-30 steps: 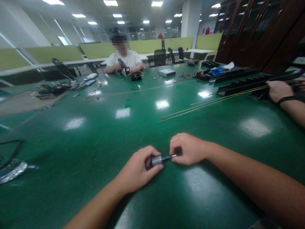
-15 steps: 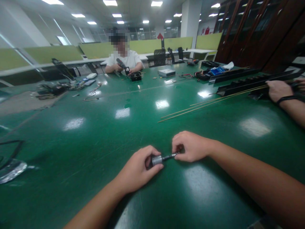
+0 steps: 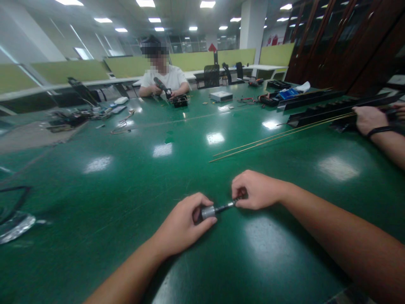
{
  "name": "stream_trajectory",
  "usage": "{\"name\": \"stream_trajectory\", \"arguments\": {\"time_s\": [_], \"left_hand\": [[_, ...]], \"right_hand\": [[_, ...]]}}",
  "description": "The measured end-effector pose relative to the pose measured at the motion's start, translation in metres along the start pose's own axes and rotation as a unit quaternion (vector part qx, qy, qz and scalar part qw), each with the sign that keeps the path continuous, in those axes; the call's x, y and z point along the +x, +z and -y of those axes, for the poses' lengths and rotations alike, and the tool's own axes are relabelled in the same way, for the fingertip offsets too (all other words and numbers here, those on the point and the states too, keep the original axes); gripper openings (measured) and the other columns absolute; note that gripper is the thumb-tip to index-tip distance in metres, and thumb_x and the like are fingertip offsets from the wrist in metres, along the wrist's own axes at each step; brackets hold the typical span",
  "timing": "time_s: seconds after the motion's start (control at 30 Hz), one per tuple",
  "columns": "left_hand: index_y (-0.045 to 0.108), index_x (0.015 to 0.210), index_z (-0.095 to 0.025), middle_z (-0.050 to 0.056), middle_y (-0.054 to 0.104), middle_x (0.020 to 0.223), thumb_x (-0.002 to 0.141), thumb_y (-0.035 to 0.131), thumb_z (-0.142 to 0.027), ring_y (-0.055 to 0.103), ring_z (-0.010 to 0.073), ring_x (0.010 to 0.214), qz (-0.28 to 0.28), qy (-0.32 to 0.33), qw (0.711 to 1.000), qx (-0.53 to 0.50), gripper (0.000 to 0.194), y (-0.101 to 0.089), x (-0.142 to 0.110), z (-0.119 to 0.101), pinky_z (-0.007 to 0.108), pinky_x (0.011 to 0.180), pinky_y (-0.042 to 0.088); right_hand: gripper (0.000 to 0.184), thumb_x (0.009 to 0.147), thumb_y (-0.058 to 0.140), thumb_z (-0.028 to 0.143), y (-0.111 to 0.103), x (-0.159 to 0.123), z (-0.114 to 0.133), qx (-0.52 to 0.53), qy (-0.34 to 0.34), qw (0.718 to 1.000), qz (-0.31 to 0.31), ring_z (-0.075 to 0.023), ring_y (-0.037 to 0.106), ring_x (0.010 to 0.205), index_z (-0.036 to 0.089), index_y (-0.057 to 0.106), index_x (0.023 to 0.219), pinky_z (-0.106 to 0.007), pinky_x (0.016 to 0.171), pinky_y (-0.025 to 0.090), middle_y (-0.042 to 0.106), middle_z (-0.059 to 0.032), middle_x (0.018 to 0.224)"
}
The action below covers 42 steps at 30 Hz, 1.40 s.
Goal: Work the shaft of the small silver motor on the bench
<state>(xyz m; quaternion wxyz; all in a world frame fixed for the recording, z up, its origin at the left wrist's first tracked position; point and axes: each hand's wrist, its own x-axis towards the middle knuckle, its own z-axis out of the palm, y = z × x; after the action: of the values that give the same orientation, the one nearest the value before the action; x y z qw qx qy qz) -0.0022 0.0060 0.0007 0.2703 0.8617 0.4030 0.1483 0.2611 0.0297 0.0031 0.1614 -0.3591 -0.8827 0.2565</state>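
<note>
My left hand rests low over the green table, its thumb and fingers wrapped round a small cylindrical tool with a grey collar and a thin dark shaft. The tool lies nearly level, and its back end is hidden in my palm. From the shaft's far end, a narrow shiny metal piece runs into the pinched fingers of my right hand. The piece looks ribbed near the fingertips, which cover its far end, so I cannot tell its exact kind.
Thin brass-coloured rods stretch from a co-worker's hand at right, near black metal channels. Opposite sits another person with a power tool. A grey-white box and tangled parts stand farther back.
My right hand has slid a little right and away from me along the metal piece, showing more of it beyond the shaft. My left hand keeps its place on the tool.
</note>
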Motion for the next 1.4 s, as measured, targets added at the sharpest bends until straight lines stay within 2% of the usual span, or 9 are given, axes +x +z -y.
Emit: {"name": "stream_trajectory", "arguments": {"time_s": [0.27, 0.4, 0.57, 0.67, 0.87, 1.03, 1.4], "left_hand": [[0.062, 0.1, -0.019, 0.001, 0.059, 0.079, 0.085, 0.065, -0.033, 0.053, 0.0161, 0.068, -0.003, -0.004, 1.0, -0.003, 0.02, 0.0, -0.001, -0.001, 0.026, 0.063, 0.041], [0.062, 0.101, -0.02, 0.001, 0.058, 0.079, 0.086, 0.064, -0.032, 0.053, 0.0161, 0.068, -0.003, 0.0, 1.0, 0.001, 0.019, 0.001, -0.001, -0.001, 0.026, 0.064, 0.04], [0.061, 0.097, -0.018, 0.002, 0.06, 0.082, 0.085, 0.064, -0.029, 0.054, 0.0165, 0.07, -0.014, 0.007, 1.0, 0.003, 0.017, 0.002, 0.0, 0.0, 0.027, 0.066, 0.041], [0.06, 0.098, -0.018, 0.002, 0.061, 0.085, 0.083, 0.067, -0.03, 0.055, 0.0163, 0.071, -0.022, 0.005, 1.0, -0.007, 0.02, 0.001, 0.001, 0.0, 0.027, 0.065, 0.041], [0.064, 0.099, -0.018, 0.002, 0.061, 0.08, 0.095, 0.053, -0.038, 0.055, 0.0154, 0.068, -0.008, -0.006, 1.0, -0.029, 0.022, 0.0, 0.003, 0.0, 0.026, 0.062, 0.04], [0.064, 0.099, -0.019, 0.001, 0.061, 0.079, 0.091, 0.059, -0.037, 0.055, 0.0151, 0.067, -0.002, -0.01, 1.0, -0.019, 0.021, 0.0, 0.002, -0.001, 0.026, 0.061, 0.04], [0.062, 0.093, -0.018, 0.0, 0.06, 0.079, 0.086, 0.065, -0.033, 0.053, 0.0152, 0.067, 0.0, -0.005, 1.0, -0.013, 0.017, 0.002, 0.003, 0.001, 0.026, 0.062, 0.038]], "right_hand": [[0.007, 0.072, 0.069, 0.018, -0.001, -0.001, -0.002, 0.019, 0.003, 1.0, 0.003, -0.0116, 0.059, 0.062, 0.015, 0.073, 0.076, -0.023, 0.061, 0.044, 0.067, -0.001, 0.071], [0.008, 0.074, 0.071, 0.021, 0.01, 0.003, 0.002, 0.034, -0.018, 0.999, 0.0, -0.0116, 0.059, 0.064, 0.015, 0.073, 0.079, -0.023, 0.062, 0.044, 0.067, -0.0007, 0.072], [0.01, 0.077, 0.072, 0.025, 0.036, 0.016, 0.013, 0.015, -0.051, 0.995, -0.08, -0.0135, 0.06, 0.071, 0.017, 0.073, 0.083, -0.024, 0.067, 0.043, 0.068, -0.0014, 0.077], [0.01, 0.078, 0.071, 0.024, 0.043, 0.021, 0.018, -0.007, -0.054, 0.993, -0.109, -0.0144, 0.06, 0.073, 0.017, 0.073, 0.085, -0.025, 0.068, 0.042, 0.068, -0.0018, 0.078], [0.012, 0.081, 0.069, 0.027, 0.041, 0.018, 0.018, -0.002, -0.067, 0.992, -0.111, -0.0146, 0.061, 0.074, 0.017, 0.074, 0.086, -0.026, 0.07, 0.044, 0.069, -0.0025, 0.078], [0.012, 0.077, 0.071, 0.024, 0.041, 0.016, 0.016, 0.012, -0.094, 0.99, -0.1, -0.0151, 0.062, 0.075, 0.016, 0.073, 0.087, -0.026, 0.072, 0.046, 0.069, -0.0028, 0.08], [0.011, 0.078, 0.069, 0.022, 0.041, 0.015, 0.015, 0.015, -0.1, 0.99, -0.099, -0.0148, 0.061, 0.072, 0.016, 0.073, 0.086, -0.026, 0.07, 0.045, 0.069, -0.0027, 0.077]]}}
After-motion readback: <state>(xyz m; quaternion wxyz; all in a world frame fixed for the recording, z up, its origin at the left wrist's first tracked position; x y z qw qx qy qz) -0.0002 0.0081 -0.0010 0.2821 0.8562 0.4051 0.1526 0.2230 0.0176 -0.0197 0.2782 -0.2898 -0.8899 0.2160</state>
